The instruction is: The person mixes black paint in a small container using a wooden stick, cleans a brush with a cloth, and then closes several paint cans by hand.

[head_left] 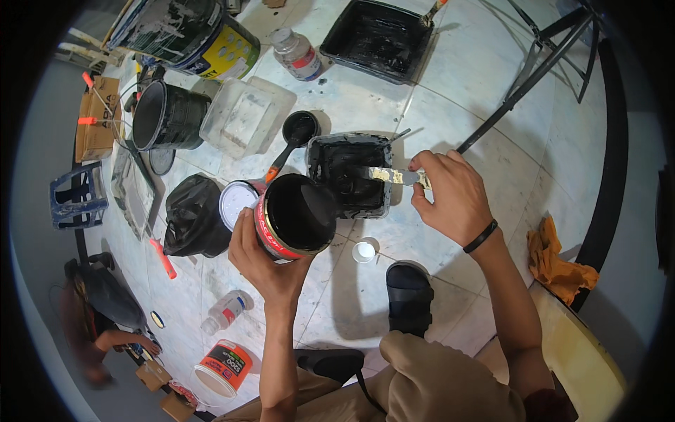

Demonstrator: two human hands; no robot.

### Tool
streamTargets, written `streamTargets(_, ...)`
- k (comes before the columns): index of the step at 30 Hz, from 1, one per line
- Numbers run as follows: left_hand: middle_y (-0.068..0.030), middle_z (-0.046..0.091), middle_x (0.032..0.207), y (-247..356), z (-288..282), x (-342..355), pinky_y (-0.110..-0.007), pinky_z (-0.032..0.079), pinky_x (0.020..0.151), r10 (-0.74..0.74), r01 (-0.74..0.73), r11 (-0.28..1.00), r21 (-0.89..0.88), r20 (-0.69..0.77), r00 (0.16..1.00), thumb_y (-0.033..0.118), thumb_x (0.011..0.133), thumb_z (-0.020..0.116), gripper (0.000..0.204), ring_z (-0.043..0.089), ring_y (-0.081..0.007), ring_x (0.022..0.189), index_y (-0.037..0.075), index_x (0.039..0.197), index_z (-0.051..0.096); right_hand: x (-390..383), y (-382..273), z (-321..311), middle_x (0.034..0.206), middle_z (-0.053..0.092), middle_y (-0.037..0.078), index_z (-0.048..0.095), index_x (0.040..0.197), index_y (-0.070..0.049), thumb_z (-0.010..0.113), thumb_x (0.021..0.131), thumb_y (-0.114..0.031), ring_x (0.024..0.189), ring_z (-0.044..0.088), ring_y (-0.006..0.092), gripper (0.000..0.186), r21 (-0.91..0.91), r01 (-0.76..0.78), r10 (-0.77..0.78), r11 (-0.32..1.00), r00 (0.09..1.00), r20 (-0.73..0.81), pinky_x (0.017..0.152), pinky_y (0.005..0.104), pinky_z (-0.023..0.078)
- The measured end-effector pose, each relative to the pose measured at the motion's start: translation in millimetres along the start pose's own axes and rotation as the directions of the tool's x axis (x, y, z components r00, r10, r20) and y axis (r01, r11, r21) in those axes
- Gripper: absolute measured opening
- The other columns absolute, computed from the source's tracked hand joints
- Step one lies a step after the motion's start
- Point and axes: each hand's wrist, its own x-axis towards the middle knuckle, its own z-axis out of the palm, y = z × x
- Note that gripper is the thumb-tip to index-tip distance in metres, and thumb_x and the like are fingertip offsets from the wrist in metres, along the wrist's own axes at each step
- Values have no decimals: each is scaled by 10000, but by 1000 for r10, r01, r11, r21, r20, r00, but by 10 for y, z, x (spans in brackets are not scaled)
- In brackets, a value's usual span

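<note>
My left hand (271,271) grips a red-labelled paint can (295,216) and tilts it, its black inside facing me, toward a small square tub (349,174) of black paint on the floor. My right hand (453,197) holds a paint-smeared putty knife (394,176) by the handle, its blade reaching over the tub's right side. The can's white lid (236,202) lies just left of the can. A small white cap (363,251) rests on the tile below the tub.
Around the tub stand a black bucket (165,116), a clear plastic container (246,116), a black ladle (295,133), a black tray (376,39), bottles (297,54), a large paint pail (193,35) and a black bag (193,225). My sandalled foot (410,295) rests below. An orange rag (559,264) lies right.
</note>
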Motion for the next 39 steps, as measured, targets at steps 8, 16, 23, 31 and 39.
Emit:
streamTargets(8, -163, 547, 1459, 27, -7, 34, -501, 385, 1163, 12, -12, 1000, 12, -20, 1000, 267, 583, 1040, 1137, 491, -368, 1389, 15, 1528, 459, -36, -19, -24, 894, 721, 121, 665, 1020, -59, 703, 809, -65, 924, 651, 326, 214, -14, -67, 67, 998, 998, 7, 851, 462, 522)
streamTargets(16, -162, 527, 1482, -16, -26, 30, -500, 385, 1177, 51, -51, 999, 13, -29, 998, 278, 597, 1038, 1135, 482, -361, 1407, 25, 1534, 451, -58, -11, -101, 900, 718, 131, 666, 1028, -51, 703, 813, -64, 930, 661, 331, 219, -45, -71, 71, 996, 997, -12, 863, 464, 534)
streamTargets(23, -164, 521, 1489, 17, -62, 32, -504, 386, 1180, 43, -43, 999, 16, -17, 999, 272, 593, 1043, 1138, 477, -363, 1413, 34, 1535, 450, -112, 39, -94, 828, 663, 104, 652, 1074, -66, 736, 841, -66, 845, 618, 299, 247, -30, -43, 41, 999, 997, -62, 774, 435, 507)
streamTargets(31, -163, 510, 1502, 7, -76, 4, -506, 376, 1187, 42, -42, 999, 16, 2, 999, 285, 587, 1055, 1163, 461, -362, 1422, 33, 1544, 444, -98, 9, -145, 881, 692, 120, 650, 1077, -60, 721, 849, -67, 872, 626, 312, 239, -35, -70, 69, 997, 997, -43, 795, 441, 512)
streamTargets(39, -159, 507, 1506, 5, -78, 1, -509, 376, 1184, 51, -51, 998, 37, 7, 999, 292, 586, 1056, 1169, 457, -363, 1426, 32, 1548, 446, -97, -1, -179, 911, 701, 121, 654, 1084, -59, 712, 853, -72, 886, 627, 316, 238, -52, -84, 82, 995, 996, -43, 809, 444, 515)
